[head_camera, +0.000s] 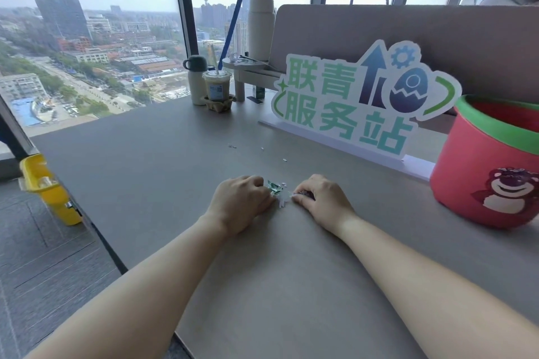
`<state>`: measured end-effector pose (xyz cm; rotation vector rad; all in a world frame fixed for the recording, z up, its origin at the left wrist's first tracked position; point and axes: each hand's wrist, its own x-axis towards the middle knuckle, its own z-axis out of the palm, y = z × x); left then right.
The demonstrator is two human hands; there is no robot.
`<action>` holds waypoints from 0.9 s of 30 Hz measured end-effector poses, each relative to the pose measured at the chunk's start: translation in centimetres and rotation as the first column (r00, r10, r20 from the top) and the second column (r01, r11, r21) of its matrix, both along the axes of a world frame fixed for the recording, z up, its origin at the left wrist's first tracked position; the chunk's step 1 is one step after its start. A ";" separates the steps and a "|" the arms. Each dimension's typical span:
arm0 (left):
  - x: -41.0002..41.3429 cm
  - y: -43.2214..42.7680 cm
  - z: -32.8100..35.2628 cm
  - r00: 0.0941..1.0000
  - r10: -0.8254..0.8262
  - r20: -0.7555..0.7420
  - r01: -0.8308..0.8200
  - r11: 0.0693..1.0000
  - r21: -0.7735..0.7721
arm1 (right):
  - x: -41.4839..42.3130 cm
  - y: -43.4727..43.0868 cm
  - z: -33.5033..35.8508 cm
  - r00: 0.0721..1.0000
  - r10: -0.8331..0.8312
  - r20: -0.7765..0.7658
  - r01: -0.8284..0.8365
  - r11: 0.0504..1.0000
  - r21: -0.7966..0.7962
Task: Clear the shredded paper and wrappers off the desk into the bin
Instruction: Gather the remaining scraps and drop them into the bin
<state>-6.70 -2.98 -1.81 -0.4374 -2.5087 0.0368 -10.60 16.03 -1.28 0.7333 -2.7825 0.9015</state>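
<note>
Both my hands lie on the grey desk, close together at its middle. My left hand has its fingers curled round a crumpled green-and-silver wrapper. My right hand is curled over a small heap of paper scraps and wrapper bits. White paper shreds lie between the two hands. A few tiny scraps are scattered farther back on the desk. The bin, a pink tub with a green rim and a bear picture, stands at the right, apart from both hands.
A white sign with green characters stands behind the hands, in front of a grey partition. At the back are a lidded drink cup, a small flask and a tall bottle. A yellow object hangs off the desk's left edge.
</note>
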 end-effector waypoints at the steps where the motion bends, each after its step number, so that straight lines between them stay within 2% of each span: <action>1: 0.0 -0.1 -0.1 1.000 -0.006 0.007 0.006 0.999 0.038 | 0.0 0.1 0.1 1.000 -0.002 0.006 0.002 1.000 -0.005; 6: 0.4 0.3 0.4 0.999 0.036 -0.008 -0.035 0.987 0.157 | 0.3 1.3 0.4 1.000 -0.005 0.009 0.006 0.999 -0.031; 12: 0.3 1.3 1.8 1.000 0.011 0.012 -0.013 0.962 0.272 | 0.7 3.2 2.3 1.000 -0.014 -0.011 0.013 0.998 -0.063; 20: -1.0 4.3 5.7 0.996 -0.074 -0.056 0.089 0.936 0.342 | 1.5 7.3 6.3 0.998 -0.035 -0.051 0.030 0.995 -0.096; 27: -2.3 9.1 10.4 0.979 -0.188 -0.076 0.203 0.894 0.399 | 1.8 12.1 11.7 0.984 -0.118 -0.136 0.104 0.989 -0.108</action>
